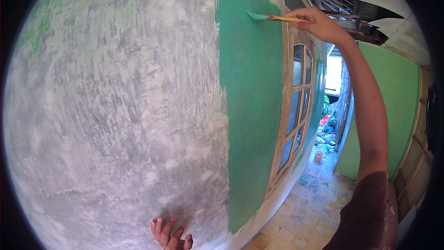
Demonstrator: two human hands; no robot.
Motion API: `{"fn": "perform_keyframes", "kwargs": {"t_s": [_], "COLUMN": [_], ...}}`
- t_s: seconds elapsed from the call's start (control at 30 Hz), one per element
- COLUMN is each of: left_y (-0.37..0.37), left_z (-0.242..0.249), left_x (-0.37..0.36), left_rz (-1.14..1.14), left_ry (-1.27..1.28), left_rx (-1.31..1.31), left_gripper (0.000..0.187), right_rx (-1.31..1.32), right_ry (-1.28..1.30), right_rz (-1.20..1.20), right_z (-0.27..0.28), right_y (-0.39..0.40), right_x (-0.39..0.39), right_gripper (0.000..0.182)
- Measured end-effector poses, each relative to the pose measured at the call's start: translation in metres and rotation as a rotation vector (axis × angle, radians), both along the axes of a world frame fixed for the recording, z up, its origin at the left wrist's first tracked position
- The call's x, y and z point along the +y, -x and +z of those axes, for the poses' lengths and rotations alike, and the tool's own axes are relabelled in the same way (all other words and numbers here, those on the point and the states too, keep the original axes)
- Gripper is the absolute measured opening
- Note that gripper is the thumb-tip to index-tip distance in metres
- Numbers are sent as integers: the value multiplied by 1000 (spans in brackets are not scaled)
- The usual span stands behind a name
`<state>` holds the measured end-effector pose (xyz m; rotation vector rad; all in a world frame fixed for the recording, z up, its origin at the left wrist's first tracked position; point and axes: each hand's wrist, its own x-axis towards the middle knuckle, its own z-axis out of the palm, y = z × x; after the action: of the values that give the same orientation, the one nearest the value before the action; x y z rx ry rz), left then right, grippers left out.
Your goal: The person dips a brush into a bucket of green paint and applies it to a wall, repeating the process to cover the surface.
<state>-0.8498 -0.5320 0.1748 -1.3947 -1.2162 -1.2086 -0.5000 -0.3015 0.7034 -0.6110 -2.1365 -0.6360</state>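
Observation:
My right hand [320,24] is raised high and grips a wooden-handled paintbrush [273,17]. Its green-loaded bristles touch the upper part of a freshly painted green strip [252,102] on the wall. My left hand [170,236] rests flat against the bare grey plaster wall [115,111] low down, fingers spread, holding nothing.
A wooden-framed window [293,111] with several glass panes borders the green strip on the right. Beyond it a narrow tiled passage [314,199] runs to an open doorway with a small bucket [318,156]. A light green wall [393,106] stands at the right.

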Motion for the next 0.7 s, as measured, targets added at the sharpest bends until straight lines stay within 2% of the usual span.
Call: {"fn": "perform_keyframes", "kwargs": {"t_s": [0.03, 0.07, 0.1, 0.17, 0.23, 0.4, 0.57, 0.63, 0.7], "left_y": [-1, -1, -2, -3, -2, -3, -4, -4, -3], "left_z": [-1, -1, -1, -1, -4, -2, -1, -2, -2], "left_x": [0, 1, 2, 4, 5, 7, 7, 9, 10], "left_rz": [26, 51, 55, 116, 130, 156, 182, 196, 190], "left_ry": [-3, -6, -3, -8, -7, -15, -2, 2, -18], "left_rx": [-6, -11, -11, -18, -8, -11, -7, -8, 0], "left_gripper": [29, 30, 30, 31, 32, 32, 32, 32, 32], "right_rx": [-61, -32, -32, 187, 210, 68, -55, 135, 203], "right_ry": [79, 80, 83, -225, -186, -128, -42, -235, -251], "right_rz": [-48, 54, 58, 31, -46, -20, 46, 78, 1], "right_z": [0, 11, 15, 23, 25, -1, 13, 15, 13], "right_y": [-10, -19, -17, -15, -2, -2, -32, -20, -1], "right_x": [2, 16, 19, 27, 27, 36, 43, 30, 19], "right_gripper": [29, 28, 28, 28, 30, 29, 29, 31, 32]}}
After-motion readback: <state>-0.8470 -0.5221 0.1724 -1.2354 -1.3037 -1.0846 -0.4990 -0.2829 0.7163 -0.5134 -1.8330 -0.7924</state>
